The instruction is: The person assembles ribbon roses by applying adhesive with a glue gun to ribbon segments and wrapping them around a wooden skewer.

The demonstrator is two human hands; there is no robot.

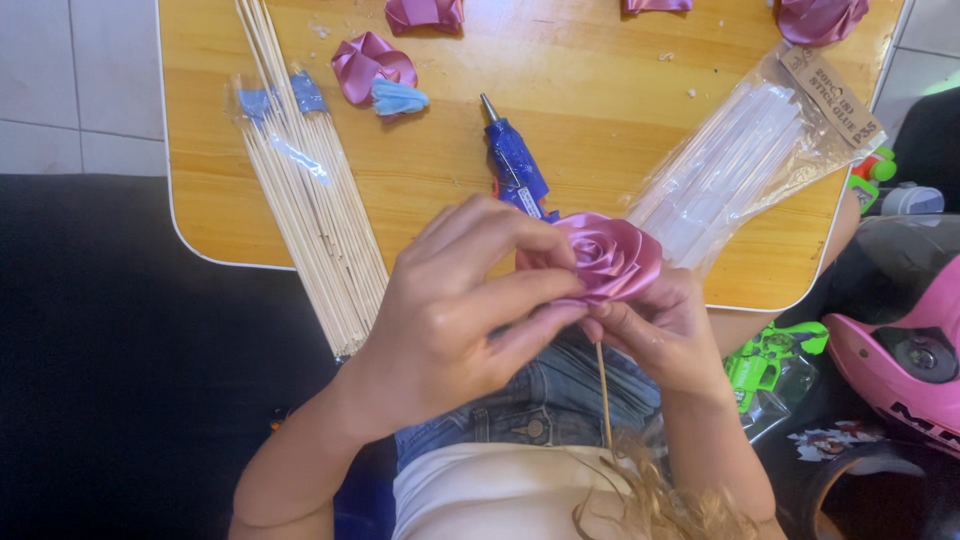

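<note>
Pink satin fills the space between my hands: a ribbon rose (610, 258) rolled into a tight spiral, mounted on a thin wooden stick (603, 395) that runs down from the flower toward my lap. I hold it just in front of the near edge of the wooden table (440, 190), above my jeans.

My left hand (455, 310) comes in from the lower left with the wrist bent and the back of the hand turned up to the camera. Its fingers curl to the right, and the thumb and fingertips pinch the rose's left edge. My right hand (665, 330) sits under and behind the flower, forearm rising from the lower right, fingers cupped around the base where the stick meets the ribbon; I can see the forefinger pressed against the underside of the petals.

On the table, a blue glue gun (513, 160) lies just beyond my left fingers, nozzle pointing away from me. A clear packet of glue sticks (745, 150) lies slantwise to the right, and a bundle of bamboo skewers (305, 190) lies to the left, overhanging the table edge. More pink ribbon pieces (372, 62) rest near the far side, one just beside a small light-blue scrap (400, 98).
</note>
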